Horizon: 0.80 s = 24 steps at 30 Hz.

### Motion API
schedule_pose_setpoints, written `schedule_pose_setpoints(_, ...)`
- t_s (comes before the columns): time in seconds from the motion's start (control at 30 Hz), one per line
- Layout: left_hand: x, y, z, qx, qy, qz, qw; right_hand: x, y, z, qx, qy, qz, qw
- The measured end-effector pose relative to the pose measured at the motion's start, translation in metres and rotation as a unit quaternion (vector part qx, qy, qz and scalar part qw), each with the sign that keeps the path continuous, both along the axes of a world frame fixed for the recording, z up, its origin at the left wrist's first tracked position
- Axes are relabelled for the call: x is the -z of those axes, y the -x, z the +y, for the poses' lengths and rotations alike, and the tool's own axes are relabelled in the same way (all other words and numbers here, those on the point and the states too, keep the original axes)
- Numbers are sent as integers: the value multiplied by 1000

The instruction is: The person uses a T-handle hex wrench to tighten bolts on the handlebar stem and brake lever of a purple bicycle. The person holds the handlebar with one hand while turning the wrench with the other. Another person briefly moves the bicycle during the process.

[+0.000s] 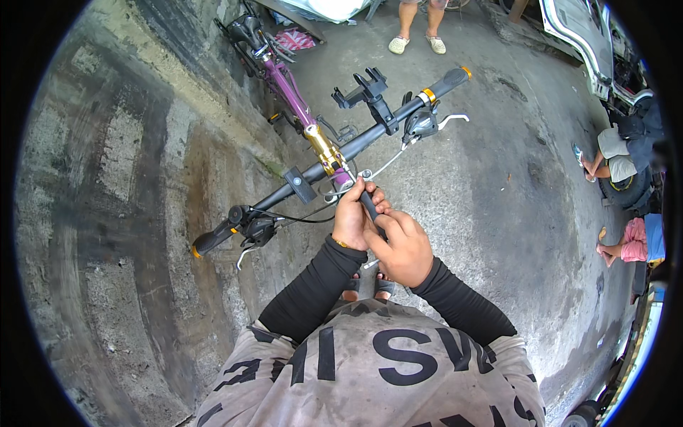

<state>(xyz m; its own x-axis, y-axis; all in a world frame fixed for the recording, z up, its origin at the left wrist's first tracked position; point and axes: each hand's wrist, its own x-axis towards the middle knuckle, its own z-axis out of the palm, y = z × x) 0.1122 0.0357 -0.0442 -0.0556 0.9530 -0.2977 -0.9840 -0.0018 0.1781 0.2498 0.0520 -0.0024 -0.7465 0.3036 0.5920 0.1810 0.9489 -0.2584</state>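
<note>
A grey shirt (320,384) with big black marks is closest and fills the bottom. Past it is the rough grey ground (498,235). A purple bike (284,85) is up and to the left. Its long black handlebar (363,141) runs on a slant, low on the left and high on the right. Two black sleeves (313,288) reach up from the shirt. The fingers of the right hand (407,249) are closed on the low end of a black-handled tool (370,206). The fingers of the left hand (350,224) curl round it higher up. A black phone holder (366,92) is on the bar, right of a shiny gold clamp (322,146). A flat black box (299,185) is on the bar's left side. The tool is just below the bar's middle, pointing toward the clamp; I cannot tell if they touch.
</note>
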Motion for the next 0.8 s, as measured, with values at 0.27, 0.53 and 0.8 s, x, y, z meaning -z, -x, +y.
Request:
schedule_pose_setpoints(0.27, -1, 2, -1, 2, -26, -23, 999, 16, 17, -9, 91, 474, 297, 824)
schedule_pose_setpoints(0.53, -9, 11, -11, 81, -21, 91, 992, 15, 17, -21, -64, 867, 446, 214)
schedule_pose_setpoints(0.8, -7, 9, -10, 65, -36, 102, 992, 15, -34, -26, 244, 260, 190, 915)
